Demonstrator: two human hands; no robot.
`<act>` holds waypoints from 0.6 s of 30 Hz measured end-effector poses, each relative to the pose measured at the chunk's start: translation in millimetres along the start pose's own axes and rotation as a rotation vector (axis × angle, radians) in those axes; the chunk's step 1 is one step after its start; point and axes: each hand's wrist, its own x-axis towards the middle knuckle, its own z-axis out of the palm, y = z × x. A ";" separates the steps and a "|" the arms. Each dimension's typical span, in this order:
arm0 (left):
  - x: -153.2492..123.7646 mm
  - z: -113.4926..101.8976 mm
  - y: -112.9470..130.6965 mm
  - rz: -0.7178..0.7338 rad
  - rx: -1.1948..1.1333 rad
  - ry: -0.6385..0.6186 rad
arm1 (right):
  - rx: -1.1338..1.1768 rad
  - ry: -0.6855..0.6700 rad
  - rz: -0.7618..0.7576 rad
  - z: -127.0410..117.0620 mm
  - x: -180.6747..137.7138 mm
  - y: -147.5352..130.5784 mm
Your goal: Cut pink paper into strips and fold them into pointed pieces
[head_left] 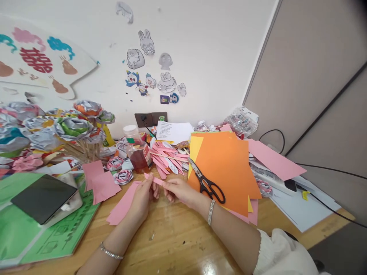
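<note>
Between my two hands is a small folded strip of pink paper, held above the wooden table. My left hand pinches its left end, and my right hand grips its right end with thumb and fingers. Beneath my left wrist lie flat pink paper sheets. Just beyond the fingers is a pile of folded pink and white paper strips. To the right, black-handled scissors rest on a stack of orange paper, with yellow and pink sheets showing under it.
At the left, paper flowers on sticks stand behind a black tablet-like device on a green booklet. A jar of reddish liquid stands behind my hands. A power strip with cables lies at the right, near white sheets.
</note>
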 end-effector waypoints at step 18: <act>-4.0 5.7 0.3 -0.048 0.263 -0.035 | 0.004 -0.014 -0.002 0.0 -1.0 0.1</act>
